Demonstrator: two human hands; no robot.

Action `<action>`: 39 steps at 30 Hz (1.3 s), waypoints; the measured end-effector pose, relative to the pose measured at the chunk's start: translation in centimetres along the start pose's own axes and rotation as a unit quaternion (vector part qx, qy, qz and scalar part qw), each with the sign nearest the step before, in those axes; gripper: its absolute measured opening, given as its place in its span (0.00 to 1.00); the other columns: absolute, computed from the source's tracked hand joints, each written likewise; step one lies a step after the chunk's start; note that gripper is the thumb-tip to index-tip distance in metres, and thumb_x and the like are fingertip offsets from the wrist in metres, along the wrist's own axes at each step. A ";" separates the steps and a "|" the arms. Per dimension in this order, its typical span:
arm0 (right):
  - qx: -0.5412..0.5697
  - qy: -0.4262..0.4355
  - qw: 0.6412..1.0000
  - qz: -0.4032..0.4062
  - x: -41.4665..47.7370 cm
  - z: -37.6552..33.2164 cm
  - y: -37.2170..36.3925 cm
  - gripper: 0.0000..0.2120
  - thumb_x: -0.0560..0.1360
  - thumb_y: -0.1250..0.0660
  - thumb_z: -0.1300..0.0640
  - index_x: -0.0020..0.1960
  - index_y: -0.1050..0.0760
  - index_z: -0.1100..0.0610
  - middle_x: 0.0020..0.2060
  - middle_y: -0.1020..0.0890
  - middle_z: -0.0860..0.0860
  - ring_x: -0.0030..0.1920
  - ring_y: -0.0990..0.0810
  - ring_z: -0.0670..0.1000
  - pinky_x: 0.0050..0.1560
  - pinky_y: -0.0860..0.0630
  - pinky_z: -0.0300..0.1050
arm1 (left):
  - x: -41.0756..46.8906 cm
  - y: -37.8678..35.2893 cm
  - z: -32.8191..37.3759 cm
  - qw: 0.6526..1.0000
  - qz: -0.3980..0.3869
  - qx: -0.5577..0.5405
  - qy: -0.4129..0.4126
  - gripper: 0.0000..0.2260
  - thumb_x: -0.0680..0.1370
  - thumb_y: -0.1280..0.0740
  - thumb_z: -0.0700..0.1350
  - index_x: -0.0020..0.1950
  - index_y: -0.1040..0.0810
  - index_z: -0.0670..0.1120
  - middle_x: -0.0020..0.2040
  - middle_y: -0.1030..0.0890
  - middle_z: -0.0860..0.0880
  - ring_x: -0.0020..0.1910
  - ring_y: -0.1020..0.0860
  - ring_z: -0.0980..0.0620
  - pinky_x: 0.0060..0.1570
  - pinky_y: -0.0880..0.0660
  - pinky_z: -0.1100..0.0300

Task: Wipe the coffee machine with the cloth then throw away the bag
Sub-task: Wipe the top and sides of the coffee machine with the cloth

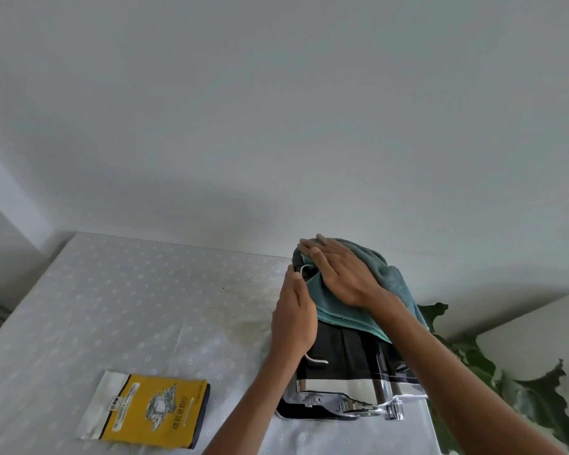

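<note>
Pressing the teal cloth [368,280] flat atop the coffee machine [345,366], right hand [339,274] is spread wide; left hand [293,316], fingers straight, braces its nine-o'clock side.

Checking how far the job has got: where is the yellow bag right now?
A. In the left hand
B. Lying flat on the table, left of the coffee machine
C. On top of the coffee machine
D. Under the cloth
B: the yellow bag lies flat on the table, left of the coffee machine, with neither hand touching it.
</note>
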State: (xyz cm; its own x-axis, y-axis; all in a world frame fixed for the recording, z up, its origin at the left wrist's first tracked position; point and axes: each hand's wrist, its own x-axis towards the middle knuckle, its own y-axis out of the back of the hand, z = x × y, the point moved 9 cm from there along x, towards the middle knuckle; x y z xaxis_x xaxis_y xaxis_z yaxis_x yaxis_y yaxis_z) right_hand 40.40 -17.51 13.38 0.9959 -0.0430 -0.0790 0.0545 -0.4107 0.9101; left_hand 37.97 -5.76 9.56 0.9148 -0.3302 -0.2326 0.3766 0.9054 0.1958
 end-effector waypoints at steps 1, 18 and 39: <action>0.011 0.018 1.000 -0.014 -0.3 -0.5 -0.2 0.25 0.86 0.59 0.47 0.77 0.35 0.48 0.77 0.36 0.41 0.80 0.49 0.41 0.79 0.55 0.39 | 0.0 0.0 0.0 1.000 0.000 -0.003 0.000 0.25 0.84 0.57 0.57 0.80 0.46 0.53 0.79 0.41 0.55 0.77 0.42 0.55 0.70 0.46 0.63; 0.020 0.002 0.999 0.026 1.4 -1.0 0.1 0.25 0.86 0.57 0.47 0.73 0.28 0.52 0.75 0.30 0.47 0.78 0.40 0.45 0.79 0.50 0.43 | -0.1 0.1 0.2 1.000 0.000 0.000 0.009 0.24 0.84 0.57 0.57 0.80 0.44 0.53 0.78 0.38 0.52 0.77 0.39 0.51 0.74 0.44 0.54; -0.049 -0.002 0.999 0.009 1.6 0.2 0.0 0.24 0.86 0.58 0.46 0.77 0.34 0.44 0.78 0.35 0.45 0.80 0.45 0.45 0.80 0.53 0.43 | -0.2 0.1 0.2 1.000 -0.002 0.025 0.005 0.25 0.84 0.57 0.57 0.80 0.45 0.51 0.79 0.39 0.52 0.77 0.40 0.52 0.74 0.44 0.57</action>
State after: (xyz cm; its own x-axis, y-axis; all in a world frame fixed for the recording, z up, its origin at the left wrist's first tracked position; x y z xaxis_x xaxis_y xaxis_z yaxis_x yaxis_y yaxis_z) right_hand 41.95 -17.78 13.15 0.9965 -0.0540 -0.0631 0.0426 -0.3188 0.9469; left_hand 37.86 -5.68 9.86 0.9120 -0.3309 -0.2423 0.3870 0.8899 0.2413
